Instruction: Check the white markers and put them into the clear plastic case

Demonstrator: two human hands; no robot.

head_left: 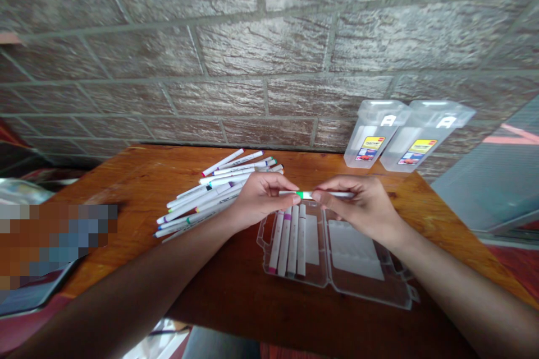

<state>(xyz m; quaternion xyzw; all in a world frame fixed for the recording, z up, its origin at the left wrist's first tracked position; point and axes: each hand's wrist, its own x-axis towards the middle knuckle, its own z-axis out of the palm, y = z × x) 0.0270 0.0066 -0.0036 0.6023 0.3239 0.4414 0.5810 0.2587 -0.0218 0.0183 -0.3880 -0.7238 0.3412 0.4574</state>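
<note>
Both hands hold one white marker [309, 195] with a green band, level above an opened clear plastic case [327, 269]. My left hand [264, 195] pinches its left end, beside the green band. Around its right part the fingers of my right hand [364, 202] are closed. Several white markers [287, 241] lie side by side in the left half of the case, one with a purple band. A sheet of white paper [356, 249] shows in the right half. Left of my left hand, a loose pile of white markers [219, 190] with coloured bands and ends covers the tabletop.
Two clear plastic containers [374, 132] with yellow and blue labels stand at the back right of the wooden table [122, 179]. A brick-patterned wall [236, 90] rises behind it. At the left edge lies a dark flat object [42, 297], partly pixelated.
</note>
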